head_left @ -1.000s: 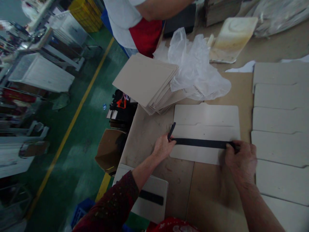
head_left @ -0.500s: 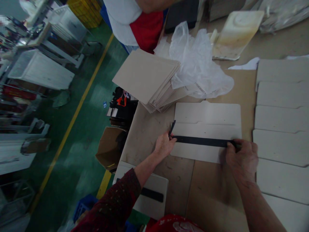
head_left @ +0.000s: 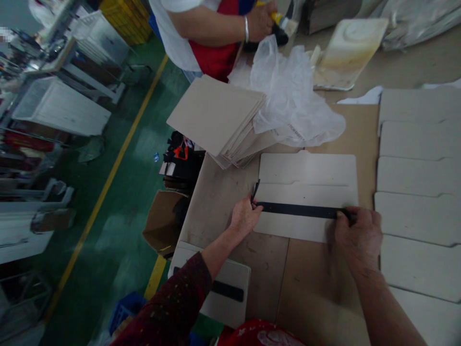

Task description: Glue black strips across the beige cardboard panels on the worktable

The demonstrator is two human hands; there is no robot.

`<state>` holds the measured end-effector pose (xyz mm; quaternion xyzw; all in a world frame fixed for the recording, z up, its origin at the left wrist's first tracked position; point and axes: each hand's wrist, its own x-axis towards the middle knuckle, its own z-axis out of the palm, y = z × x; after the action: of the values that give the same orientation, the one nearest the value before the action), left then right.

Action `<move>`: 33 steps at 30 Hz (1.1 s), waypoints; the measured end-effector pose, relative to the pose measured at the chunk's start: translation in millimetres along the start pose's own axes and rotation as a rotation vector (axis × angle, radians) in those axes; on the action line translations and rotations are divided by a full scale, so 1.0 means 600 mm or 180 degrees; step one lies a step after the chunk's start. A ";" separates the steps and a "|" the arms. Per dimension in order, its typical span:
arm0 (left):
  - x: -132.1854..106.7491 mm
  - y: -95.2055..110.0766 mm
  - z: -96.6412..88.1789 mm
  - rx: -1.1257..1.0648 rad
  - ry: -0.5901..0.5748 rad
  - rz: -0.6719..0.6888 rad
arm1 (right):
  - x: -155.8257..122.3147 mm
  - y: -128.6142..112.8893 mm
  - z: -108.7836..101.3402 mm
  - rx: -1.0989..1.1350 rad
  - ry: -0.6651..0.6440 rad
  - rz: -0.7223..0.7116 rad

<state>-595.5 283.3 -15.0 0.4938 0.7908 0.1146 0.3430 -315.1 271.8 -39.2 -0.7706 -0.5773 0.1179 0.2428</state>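
A long black strip is stretched across a pale grey board panel on the table. My left hand pinches the strip's left end, with a short tail sticking up past the fingers. At the other end, my right hand grips the strip between thumb and fingers by the panel's right edge. A raised stepped seam runs across the panel above the strip. Below my left forearm lies another pale board with a black strip on it, partly covered by my sleeve.
Overlapping pale boards line the right side. A stack of boards and a crumpled plastic bag sit beyond my hands, near a stained white container. Across the table, a co-worker's hand holds a yellow-handled brush. A cardboard box stands left.
The co-worker's arm and hand have come into view at the top with the brush. My hands and the black strip have stayed nearly in place on the panel.
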 end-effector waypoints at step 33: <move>0.011 0.020 0.020 0.0356 0.0041 0.0268 | 0.030 -0.003 -0.007 0.0176 -0.0693 0.0174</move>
<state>-580.8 292.9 -20.6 0.5442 0.7767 0.0877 0.3047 -309.0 288.1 -32.8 -0.7617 -0.5755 0.2234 0.1966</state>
